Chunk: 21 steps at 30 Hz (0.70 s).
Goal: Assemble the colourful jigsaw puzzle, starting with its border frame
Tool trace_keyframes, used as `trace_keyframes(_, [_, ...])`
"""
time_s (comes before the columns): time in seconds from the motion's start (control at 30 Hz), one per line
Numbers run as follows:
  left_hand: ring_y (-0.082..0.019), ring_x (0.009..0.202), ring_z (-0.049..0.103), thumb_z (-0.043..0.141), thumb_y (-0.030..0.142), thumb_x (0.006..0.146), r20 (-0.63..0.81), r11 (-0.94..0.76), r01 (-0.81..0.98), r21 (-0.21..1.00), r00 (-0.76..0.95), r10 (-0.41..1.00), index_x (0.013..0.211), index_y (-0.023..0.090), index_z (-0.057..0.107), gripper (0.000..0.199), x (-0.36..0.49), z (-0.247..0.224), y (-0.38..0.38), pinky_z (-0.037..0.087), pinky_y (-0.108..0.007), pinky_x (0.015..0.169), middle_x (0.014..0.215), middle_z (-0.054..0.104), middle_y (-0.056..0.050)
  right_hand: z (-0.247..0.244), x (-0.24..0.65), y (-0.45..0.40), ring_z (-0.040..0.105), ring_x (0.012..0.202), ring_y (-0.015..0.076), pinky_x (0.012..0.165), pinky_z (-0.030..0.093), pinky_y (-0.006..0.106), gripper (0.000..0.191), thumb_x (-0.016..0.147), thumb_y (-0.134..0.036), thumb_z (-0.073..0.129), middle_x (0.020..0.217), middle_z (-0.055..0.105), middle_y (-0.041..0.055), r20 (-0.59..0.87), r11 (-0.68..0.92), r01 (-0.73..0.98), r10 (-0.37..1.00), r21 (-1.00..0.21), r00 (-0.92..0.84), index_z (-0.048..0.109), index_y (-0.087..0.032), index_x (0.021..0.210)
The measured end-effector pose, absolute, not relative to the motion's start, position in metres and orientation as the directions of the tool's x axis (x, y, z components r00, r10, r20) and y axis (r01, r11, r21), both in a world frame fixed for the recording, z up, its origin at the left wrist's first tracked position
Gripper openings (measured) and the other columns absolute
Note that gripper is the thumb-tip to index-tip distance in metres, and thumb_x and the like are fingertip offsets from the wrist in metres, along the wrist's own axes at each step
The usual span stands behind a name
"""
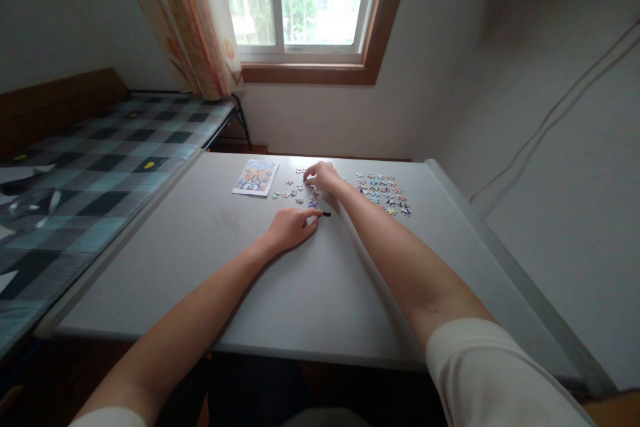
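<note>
My left hand (295, 227) rests on the white table, its thumb and fingers closed at a small dark piece (327, 214). Farther back, my right hand (321, 177) reaches over the scattered puzzle pieces, its fingertips pinched together on something small and dark at the left. Loose pieces (287, 194) lie to the left of my right hand, and a few more (313, 203) are between the two hands. To the right of my right wrist, several pieces (383, 190) are spread in rough rows. A printed picture card (256, 177) lies flat at the back left.
The white table (165, 267) has raised edges on both sides. A bed with a checked cover (100, 153) stands along its left. Behind the table are a curtain (193, 27) and a window (305, 0). A cable (545, 121) hangs on the right wall.
</note>
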<state>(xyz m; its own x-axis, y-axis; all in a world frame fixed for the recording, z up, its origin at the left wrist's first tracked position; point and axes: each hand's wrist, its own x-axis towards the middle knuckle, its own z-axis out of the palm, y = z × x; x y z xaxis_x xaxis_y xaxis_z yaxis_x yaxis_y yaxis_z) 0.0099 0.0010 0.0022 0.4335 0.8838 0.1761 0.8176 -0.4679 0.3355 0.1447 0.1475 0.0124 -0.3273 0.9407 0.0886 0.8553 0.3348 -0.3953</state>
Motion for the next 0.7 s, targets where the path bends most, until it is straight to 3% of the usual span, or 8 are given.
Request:
trace_keyframes(0.3, [-0.015, 0.064, 0.061, 0.050, 0.035, 0.090, 0.163, -0.462, 0.824, 0.329, 0.432, 0.887, 0.115, 0.031, 0.068, 0.031, 0.010, 0.004, 0.001, 0.039, -0.023, 0.062, 0.063, 0.064, 0.002, 0.002, 0.145, 0.155, 0.057, 0.088, 0.0187, 0.084, 0.046, 0.032, 0.016, 0.074, -0.027, 0.072, 0.092, 0.066, 0.0068, 0.126, 0.305, 0.868, 0.952, -0.392, -0.277, 0.075, -0.022, 0.089])
trace_keyframes(0.47, [-0.015, 0.063, 0.060, 0.050, 0.034, 0.090, 0.166, -0.461, 0.826, 0.324, 0.430, 0.887, 0.114, 0.031, 0.069, 0.031, 0.010, 0.005, 0.000, 0.038, -0.023, 0.062, 0.062, 0.064, 0.002, 0.006, 0.142, 0.153, 0.057, 0.090, 0.0188, 0.083, 0.046, 0.030, 0.014, 0.073, -0.025, 0.072, 0.090, 0.068, 0.0062, 0.078, 0.305, 0.853, 0.950, -0.423, -0.301, 0.074, -0.021, 0.087])
trace_keyframes(0.7, [-0.015, 0.059, 0.058, 0.049, 0.035, 0.090, 0.192, -0.477, 0.818, 0.321, 0.437, 0.879, 0.113, 0.032, 0.069, 0.031, 0.010, 0.002, 0.001, 0.035, -0.024, 0.059, 0.062, 0.063, 0.002, 0.020, 0.145, 0.132, 0.059, 0.072, 0.0114, 0.068, 0.045, 0.023, 0.025, 0.074, -0.011, 0.064, 0.085, 0.069, 0.0043, 0.125, 0.322, 0.671, 0.937, -0.668, -0.326, 0.070, -0.015, 0.098])
